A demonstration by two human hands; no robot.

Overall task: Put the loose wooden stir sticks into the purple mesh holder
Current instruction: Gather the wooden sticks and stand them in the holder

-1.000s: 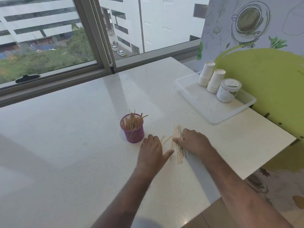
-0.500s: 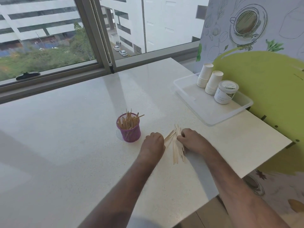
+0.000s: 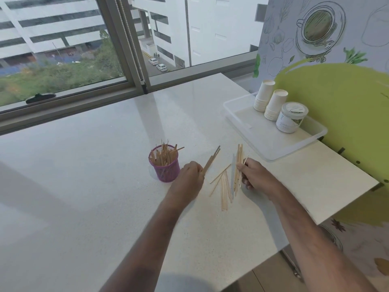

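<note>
The purple mesh holder stands on the white counter, holding several wooden stir sticks upright. Just right of it, my left hand is shut on a few stir sticks that point up and to the right. Several loose stir sticks lie fanned on the counter between my hands. My right hand grips another bunch of sticks, which stands lifted above the counter and casts a grey shadow.
A clear plastic tray sits at the right with two stacks of paper cups and a white lidded tub. The counter's edge runs close on the right. A window frame lies behind.
My left hand went from flat on the counter to closed around a few sticks and lifted them. My right hand picked up a bunch from the pile, which is now spread out.
</note>
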